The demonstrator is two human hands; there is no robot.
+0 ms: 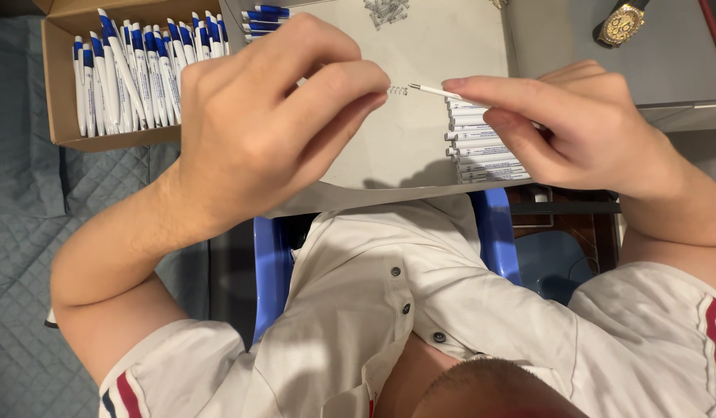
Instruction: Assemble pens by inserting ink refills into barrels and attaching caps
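Observation:
My left hand pinches a tiny metal spring between thumb and forefinger. My right hand grips a thin white pen refill, its tip pointing left and almost touching the spring's open end. Both hands hover over a pale work board. Beneath my right hand lies a row of white pen barrels; the hand hides their right ends.
An open cardboard box at the upper left holds several blue-and-white pens. A small heap of springs lies at the top edge. A gold wristwatch rests at the upper right. Grey quilted fabric covers the left.

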